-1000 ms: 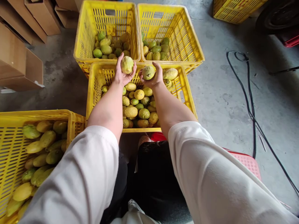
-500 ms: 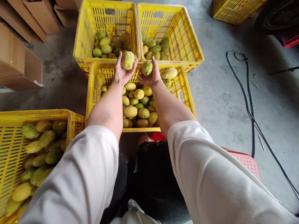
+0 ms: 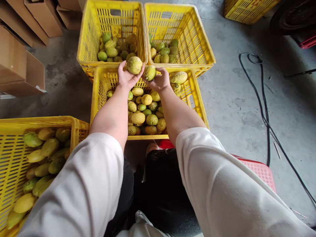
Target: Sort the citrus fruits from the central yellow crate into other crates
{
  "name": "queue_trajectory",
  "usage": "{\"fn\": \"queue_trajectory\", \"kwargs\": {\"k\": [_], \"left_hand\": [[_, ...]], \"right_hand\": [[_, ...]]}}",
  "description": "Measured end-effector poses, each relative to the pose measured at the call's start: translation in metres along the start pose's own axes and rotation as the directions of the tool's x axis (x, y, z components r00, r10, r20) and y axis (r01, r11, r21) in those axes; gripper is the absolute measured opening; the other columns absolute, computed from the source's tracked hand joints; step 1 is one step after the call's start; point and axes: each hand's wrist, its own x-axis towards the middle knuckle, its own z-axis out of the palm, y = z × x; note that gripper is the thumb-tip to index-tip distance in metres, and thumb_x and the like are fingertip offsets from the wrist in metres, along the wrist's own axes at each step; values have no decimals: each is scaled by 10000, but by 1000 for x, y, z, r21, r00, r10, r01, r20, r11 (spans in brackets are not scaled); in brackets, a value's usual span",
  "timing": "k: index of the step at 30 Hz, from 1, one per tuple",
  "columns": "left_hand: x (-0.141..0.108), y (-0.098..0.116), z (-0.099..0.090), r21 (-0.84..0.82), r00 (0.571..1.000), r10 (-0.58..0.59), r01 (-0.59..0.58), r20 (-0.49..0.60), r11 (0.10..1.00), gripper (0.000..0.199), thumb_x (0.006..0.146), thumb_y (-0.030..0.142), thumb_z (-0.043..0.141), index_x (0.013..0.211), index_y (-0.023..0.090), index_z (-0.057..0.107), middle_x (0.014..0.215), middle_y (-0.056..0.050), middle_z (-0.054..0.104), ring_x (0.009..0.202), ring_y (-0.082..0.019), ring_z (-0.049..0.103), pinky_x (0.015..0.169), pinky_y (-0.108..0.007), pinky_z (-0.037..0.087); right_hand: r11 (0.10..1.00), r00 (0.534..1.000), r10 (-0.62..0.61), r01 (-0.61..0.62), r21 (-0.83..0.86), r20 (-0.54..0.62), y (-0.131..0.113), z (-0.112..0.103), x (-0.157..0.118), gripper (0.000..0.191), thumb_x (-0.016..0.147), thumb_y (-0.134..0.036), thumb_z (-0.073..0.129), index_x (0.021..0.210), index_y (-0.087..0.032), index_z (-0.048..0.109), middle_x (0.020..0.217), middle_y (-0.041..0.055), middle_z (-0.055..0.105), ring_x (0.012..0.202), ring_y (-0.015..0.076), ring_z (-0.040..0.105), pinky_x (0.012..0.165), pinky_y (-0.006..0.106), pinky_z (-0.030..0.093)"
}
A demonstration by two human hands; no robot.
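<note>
My left hand [image 3: 127, 76] holds a round yellow-green fruit [image 3: 134, 65] near the rim between the crates. Beside it, my right hand [image 3: 160, 80] has a smaller green-yellow fruit [image 3: 149, 73] at its fingertips. Both hands are over the far side of the near yellow crate [image 3: 148, 136], which holds several yellow and green fruits [image 3: 137, 118]. Behind stand the back left crate [image 3: 86, 39] and the back right crate [image 3: 202, 39], each with several greener fruits in it.
Another yellow crate [image 3: 12, 158] with longer fruits is at the lower left. Cardboard boxes [image 3: 12, 56] stand at the upper left. A black cable [image 3: 264, 105] lies on the floor at right, near a pink stool [image 3: 259, 171]. One more crate [image 3: 249, 11] is at top right.
My right hand has turned and its fruit has shifted left and slightly down, closer to the left hand's fruit. My left hand and its fruit have moved slightly left and down.
</note>
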Motion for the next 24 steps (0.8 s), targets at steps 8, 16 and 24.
{"fn": "queue_trajectory", "kwargs": {"k": [8, 16, 24], "left_hand": [[-1, -1, 4, 100, 997, -66, 62, 31, 993, 447, 1099, 475, 379, 1279, 140, 613, 1278, -95, 650, 1292, -307, 672, 711, -214, 634], [-3, 8, 2, -8, 999, 22, -22, -38, 1000, 548, 1071, 611, 360, 1338, 192, 592, 1062, -77, 702, 1120, -172, 745, 616, -115, 601], [2, 3, 3, -129, 989, 132, -140, -67, 982, 478, 1088, 467, 320, 1431, 255, 577, 1192, -84, 743, 1254, -220, 701, 887, -302, 658]], "right_hand": [[992, 998, 55, -53, 112, -17, -3, -10, 8, 346, 911, -566, 704, 959, -245, 586, 785, -4, 666, 786, 156, 581, 546, 249, 530], [984, 986, -53, 78, 158, -157, -1, -23, 21, 277, 844, -542, 610, 854, -269, 561, 770, 26, 681, 849, 206, 621, 578, 309, 548], [988, 992, -123, 126, 86, -40, -2, -16, 8, 276, 778, -483, 688, 955, -305, 573, 806, 10, 697, 977, 285, 665, 718, 460, 628]]}}
